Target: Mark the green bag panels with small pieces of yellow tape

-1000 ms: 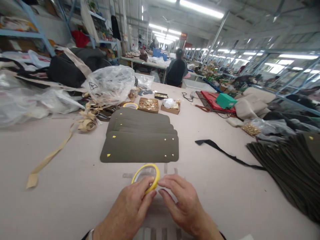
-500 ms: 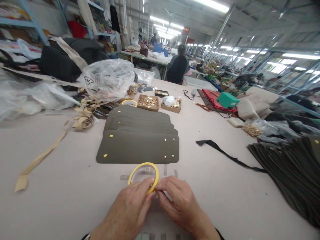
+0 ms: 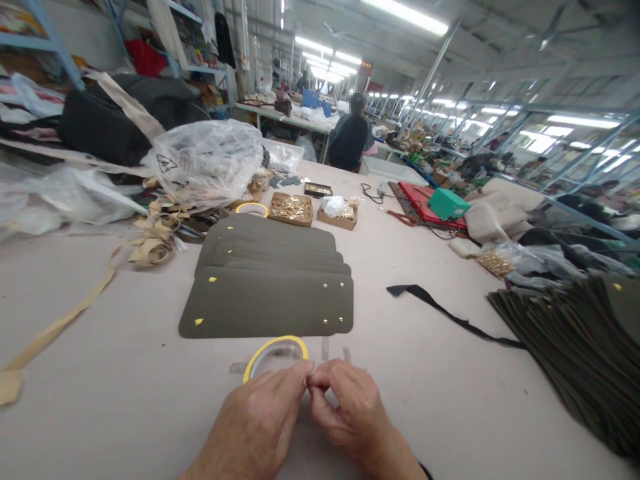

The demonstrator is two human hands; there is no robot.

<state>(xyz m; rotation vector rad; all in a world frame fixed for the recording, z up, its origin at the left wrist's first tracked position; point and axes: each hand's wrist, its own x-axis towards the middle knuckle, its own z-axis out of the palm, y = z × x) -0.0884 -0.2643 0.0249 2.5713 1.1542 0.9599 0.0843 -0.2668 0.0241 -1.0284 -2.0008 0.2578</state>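
Observation:
A roll of yellow tape (image 3: pixel 274 347) stands tilted at the front of the table, with my left hand (image 3: pixel 260 413) closed on its near side. My right hand (image 3: pixel 347 403) is pinched, its fingertips meeting those of the left beside the roll. Whatever lies between the right fingertips is too small to make out. Just beyond the hands lies a fanned stack of dark olive panels (image 3: pixel 270 303). The front panel carries small yellow tape bits at its left end and several metal studs at its right end.
Behind the panels are another tape roll (image 3: pixel 252 210), a box of gold hardware (image 3: pixel 291 209) and a second small box (image 3: pixel 337 215). A black strip (image 3: pixel 450 313) and a pile of dark panels (image 3: pixel 565 360) lie right. A beige strip (image 3: pixel 75 310) lies left. One person (image 3: pixel 350 137) sits farther back.
The tape roll has tilted and moved slightly left, with more of it now behind my left hand. My fingertips have come together. The whole view has shifted a little.

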